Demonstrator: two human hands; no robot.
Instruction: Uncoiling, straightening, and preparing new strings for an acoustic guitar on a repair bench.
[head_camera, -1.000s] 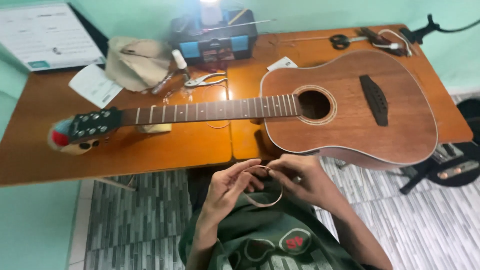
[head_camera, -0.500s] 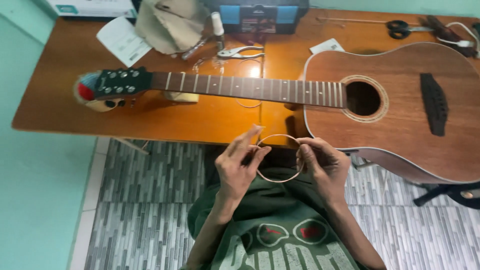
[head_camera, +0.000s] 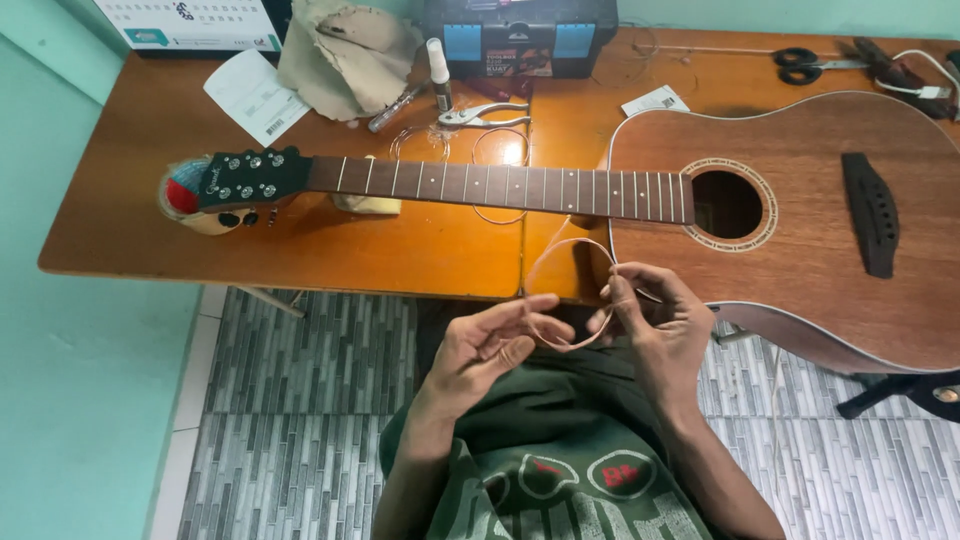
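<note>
A brown acoustic guitar (head_camera: 800, 200) lies flat on the wooden table (head_camera: 130, 180), its neck (head_camera: 500, 186) pointing left and its black headstock (head_camera: 245, 177) resting on a round support. It carries no strings that I can see. In front of the table edge, over my lap, both hands hold a thin coiled guitar string (head_camera: 566, 292). My left hand (head_camera: 490, 345) pinches the coil's lower side. My right hand (head_camera: 655, 320) grips its right side, fingers closed on the wire.
Behind the neck lie pliers (head_camera: 480, 116), a small bottle (head_camera: 438, 70), a crumpled cloth (head_camera: 345, 50), paper slips (head_camera: 255, 95), a dark toolbox (head_camera: 520, 38) and loose string coils (head_camera: 500, 150). Scissors (head_camera: 805, 62) and a cable (head_camera: 915, 75) sit far right. Grey patterned floor lies below.
The view has shifted closer and to the left. My hands have spread the coiled string wider and lifted it slightly toward the table edge.
</note>
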